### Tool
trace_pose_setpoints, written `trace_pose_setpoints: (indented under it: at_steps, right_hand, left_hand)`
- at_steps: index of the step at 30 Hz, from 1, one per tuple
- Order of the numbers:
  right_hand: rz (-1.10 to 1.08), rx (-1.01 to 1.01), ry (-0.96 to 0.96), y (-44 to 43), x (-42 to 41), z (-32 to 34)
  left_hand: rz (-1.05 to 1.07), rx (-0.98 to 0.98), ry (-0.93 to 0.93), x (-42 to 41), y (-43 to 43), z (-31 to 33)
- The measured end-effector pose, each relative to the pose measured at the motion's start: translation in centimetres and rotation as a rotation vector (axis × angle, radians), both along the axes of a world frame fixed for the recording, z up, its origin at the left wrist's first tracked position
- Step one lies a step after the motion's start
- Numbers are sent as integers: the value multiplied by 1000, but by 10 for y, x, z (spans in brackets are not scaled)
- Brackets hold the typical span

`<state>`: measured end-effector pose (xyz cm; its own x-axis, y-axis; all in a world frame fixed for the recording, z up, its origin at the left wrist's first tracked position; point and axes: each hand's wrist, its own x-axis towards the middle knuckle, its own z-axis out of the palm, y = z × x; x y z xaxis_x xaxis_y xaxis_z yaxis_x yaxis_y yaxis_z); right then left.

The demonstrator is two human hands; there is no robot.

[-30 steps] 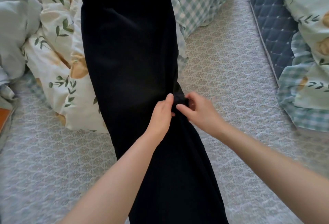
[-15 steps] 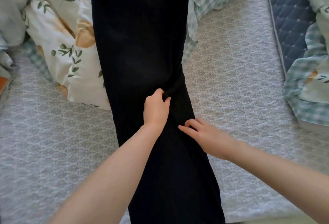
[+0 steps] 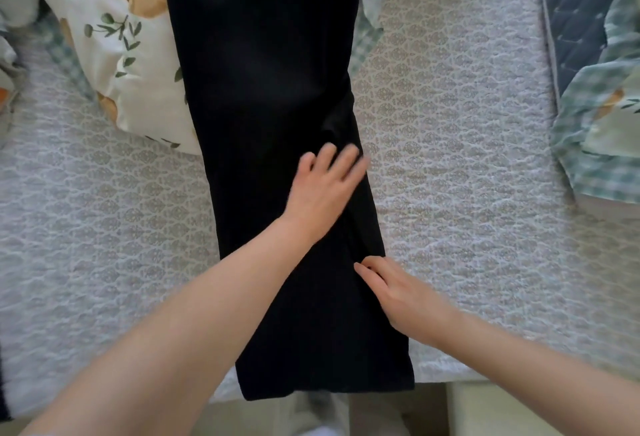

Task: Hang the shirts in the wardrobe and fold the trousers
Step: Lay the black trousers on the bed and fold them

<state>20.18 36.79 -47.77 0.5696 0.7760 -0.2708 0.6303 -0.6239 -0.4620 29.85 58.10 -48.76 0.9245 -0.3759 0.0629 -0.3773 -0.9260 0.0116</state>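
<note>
Right hand (image 3: pixel 405 300) is laid flat, fingers straight, on the right side of the black trousers (image 3: pixel 270 72), close to the bed's (image 3: pixel 450 158) near edge. Further up, the left hand (image 3: pixel 322 189) is pressed on them with fingers spread, slightly blurred. The trousers are stretched lengthwise toward the far edge, partly over a floral duvet (image 3: pixel 114 37) at far left.
</note>
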Motion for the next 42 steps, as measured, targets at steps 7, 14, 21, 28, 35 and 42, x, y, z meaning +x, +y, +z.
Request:
trace_pose_setpoints:
  at_steps: [7,14,21,28,35,42]
  right_hand:
    - [-282,152,83,-7,-25,6]
    - [-1041,42,672,-19,-67,18]
    - [-902,-45,825,-12,-85,18]
    - [-877,53,1016,-29,-114,33]
    - [-923,-81,1193,-54,-140,30]
    - [-968,-90,1280,-54,-149,39]
  left_hand:
    - [-168,121,519,-103,-19,4]
    - [60,44,587,-131,-34,11]
    - [58,-16,685,-126,-30,8]
    - [48,-5,658,-126,-29,3]
    - [42,16,544,-133,-27,-3]
    - [512,-433,229,-198,-4,20]
